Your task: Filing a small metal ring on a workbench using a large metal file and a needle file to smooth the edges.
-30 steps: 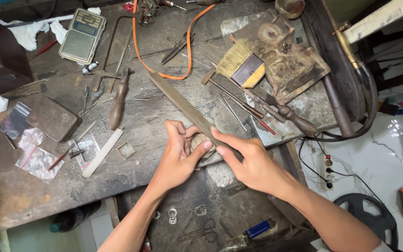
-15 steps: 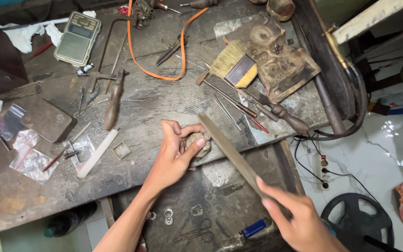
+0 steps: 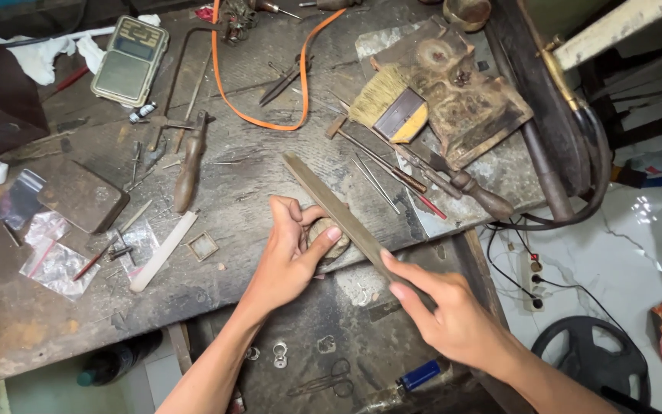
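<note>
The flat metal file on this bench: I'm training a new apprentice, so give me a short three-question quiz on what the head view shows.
1. True or false: the right hand grips the flat metal file at its near end.
2. What does the left hand pinch against the bench edge?
A) the brush
B) a small rounded workpiece
C) the pocket scale
3. Fill in: the bristle brush lies ___ the file's far tip, toward the wooden-handled tool.

Key
1. True.
2. B: the small rounded workpiece sits under the fingertips, with the file laid across it.
3. Beyond.
</note>
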